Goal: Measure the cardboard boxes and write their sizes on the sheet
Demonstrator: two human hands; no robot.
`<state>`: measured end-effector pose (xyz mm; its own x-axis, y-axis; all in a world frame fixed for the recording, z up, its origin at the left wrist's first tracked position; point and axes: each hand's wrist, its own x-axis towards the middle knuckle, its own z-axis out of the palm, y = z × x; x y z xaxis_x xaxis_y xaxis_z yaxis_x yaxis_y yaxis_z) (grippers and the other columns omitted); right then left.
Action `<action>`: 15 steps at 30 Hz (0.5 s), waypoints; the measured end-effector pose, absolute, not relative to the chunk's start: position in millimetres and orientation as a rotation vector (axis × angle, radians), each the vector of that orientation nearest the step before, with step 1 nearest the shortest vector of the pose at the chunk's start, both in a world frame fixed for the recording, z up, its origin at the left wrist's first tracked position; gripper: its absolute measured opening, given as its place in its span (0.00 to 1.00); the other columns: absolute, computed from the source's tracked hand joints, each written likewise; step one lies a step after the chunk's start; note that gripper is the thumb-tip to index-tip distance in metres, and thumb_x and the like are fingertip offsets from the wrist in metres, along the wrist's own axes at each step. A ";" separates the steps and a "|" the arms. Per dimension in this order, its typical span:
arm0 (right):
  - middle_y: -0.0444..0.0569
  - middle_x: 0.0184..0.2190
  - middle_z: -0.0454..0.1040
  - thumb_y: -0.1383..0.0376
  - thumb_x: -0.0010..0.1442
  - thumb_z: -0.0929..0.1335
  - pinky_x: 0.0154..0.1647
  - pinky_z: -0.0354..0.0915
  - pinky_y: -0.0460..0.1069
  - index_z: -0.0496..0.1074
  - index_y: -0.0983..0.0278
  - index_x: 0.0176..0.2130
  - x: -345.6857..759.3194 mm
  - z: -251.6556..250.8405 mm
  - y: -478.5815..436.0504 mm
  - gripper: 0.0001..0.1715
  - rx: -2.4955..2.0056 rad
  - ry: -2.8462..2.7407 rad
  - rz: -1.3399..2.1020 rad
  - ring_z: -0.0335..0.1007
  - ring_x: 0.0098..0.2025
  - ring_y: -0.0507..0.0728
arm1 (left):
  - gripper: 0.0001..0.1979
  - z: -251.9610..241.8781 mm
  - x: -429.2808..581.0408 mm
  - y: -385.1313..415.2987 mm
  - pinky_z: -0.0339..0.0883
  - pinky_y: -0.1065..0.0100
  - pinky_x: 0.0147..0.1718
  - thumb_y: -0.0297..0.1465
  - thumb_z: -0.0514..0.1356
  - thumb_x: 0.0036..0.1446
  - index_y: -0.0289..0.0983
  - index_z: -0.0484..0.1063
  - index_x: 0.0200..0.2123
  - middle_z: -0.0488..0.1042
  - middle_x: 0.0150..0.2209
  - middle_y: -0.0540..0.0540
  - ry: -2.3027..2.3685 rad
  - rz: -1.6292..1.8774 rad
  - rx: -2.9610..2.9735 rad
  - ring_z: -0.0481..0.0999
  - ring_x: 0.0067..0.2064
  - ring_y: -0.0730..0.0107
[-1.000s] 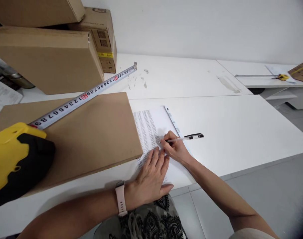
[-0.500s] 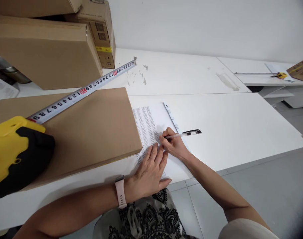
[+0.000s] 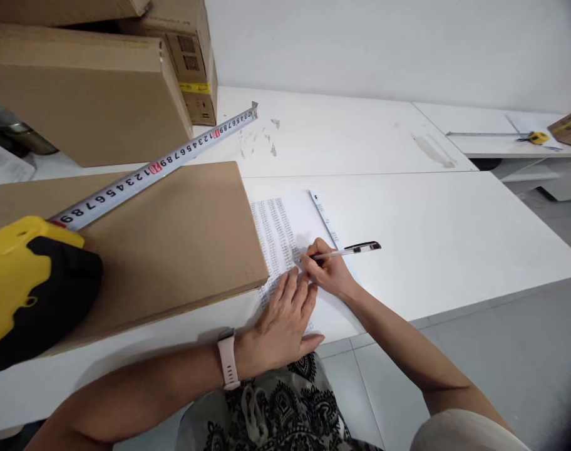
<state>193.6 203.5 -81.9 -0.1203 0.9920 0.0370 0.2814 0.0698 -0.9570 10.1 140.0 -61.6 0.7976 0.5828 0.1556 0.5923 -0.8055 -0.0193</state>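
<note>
My right hand [image 3: 327,268] is closed around a clear pen with a black cap [image 3: 354,248], its tip down on a sheet of paper [image 3: 300,218] with columns of small writing. Flat on the lower part of that sheet lies my left hand [image 3: 285,316], fingers stretched out, close beside the right hand. A brown cardboard box [image 3: 186,232] covers the paper's left side. Across the box rests an extended tape measure blade [image 3: 139,178], coming out of a yellow and black tape measure case [image 3: 36,282] that looks very near the camera.
More cardboard boxes [image 3: 88,94] are stacked at the back left against the wall. On the far right, another yellow tape measure [image 3: 538,138] lies on the white table [image 3: 431,232] near a small box [image 3: 570,128]. The table's front edge runs above a tiled floor.
The view has shifted slightly. My right hand stays at nearly the same spot on the paper with the pen, and my left hand keeps lying flat.
</note>
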 end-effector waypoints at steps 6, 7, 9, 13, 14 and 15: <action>0.39 0.24 0.62 0.59 0.64 0.69 0.24 0.54 0.48 0.60 0.59 0.31 192.5 -78.4 203.4 0.15 -1.317 -1.529 1.090 0.56 0.23 0.50 | 0.45 -62.8 9.7 140.5 0.42 0.46 0.70 0.56 0.50 0.66 0.22 0.59 0.68 0.64 0.67 0.24 -0.951 -0.218 -2.910 0.60 0.70 0.35; 0.39 0.24 0.62 0.59 0.64 0.69 0.24 0.54 0.48 0.60 0.59 0.31 192.5 -78.3 203.5 0.14 -1.313 -1.529 1.089 0.55 0.24 0.50 | 0.45 -63.5 9.9 140.6 0.42 0.46 0.70 0.57 0.50 0.65 0.22 0.59 0.68 0.64 0.68 0.24 -0.952 -0.222 -2.912 0.60 0.70 0.35; 0.38 0.24 0.61 0.59 0.65 0.68 0.24 0.53 0.48 0.60 0.59 0.31 192.9 -78.8 203.7 0.14 -1.307 -1.520 1.090 0.54 0.23 0.50 | 0.45 -65.6 10.7 140.4 0.41 0.46 0.70 0.57 0.51 0.65 0.23 0.59 0.68 0.63 0.68 0.24 -0.960 -0.241 -2.910 0.59 0.70 0.35; 0.38 0.23 0.58 0.58 0.66 0.67 0.24 0.51 0.48 0.60 0.59 0.31 194.4 -81.5 204.2 0.15 -1.310 -1.516 1.060 0.52 0.23 0.50 | 0.46 -69.9 12.4 139.6 0.39 0.46 0.70 0.58 0.52 0.64 0.23 0.59 0.68 0.63 0.68 0.24 -0.979 -0.276 -2.904 0.59 0.70 0.34; 0.38 0.23 0.58 0.58 0.67 0.67 0.24 0.50 0.48 0.60 0.59 0.31 194.7 -82.2 204.3 0.15 -1.312 -1.523 1.046 0.51 0.23 0.50 | 0.46 -70.5 12.6 139.5 0.39 0.46 0.70 0.58 0.52 0.63 0.23 0.60 0.67 0.64 0.68 0.24 -0.981 -0.280 -2.903 0.59 0.70 0.34; 0.38 0.23 0.58 0.58 0.67 0.67 0.24 0.50 0.48 0.60 0.59 0.31 195.0 -82.7 204.4 0.15 -1.314 -1.531 1.034 0.52 0.23 0.50 | 0.46 -70.8 12.6 139.5 0.38 0.46 0.70 0.58 0.52 0.63 0.24 0.60 0.67 0.64 0.68 0.25 -0.979 -0.281 -2.904 0.59 0.70 0.34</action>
<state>195.0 204.4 -82.7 -0.0900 0.9924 0.0842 0.2920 0.1071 -0.9504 12.6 139.5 -70.8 0.7810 0.5941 0.1924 0.6059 -0.7955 -0.0027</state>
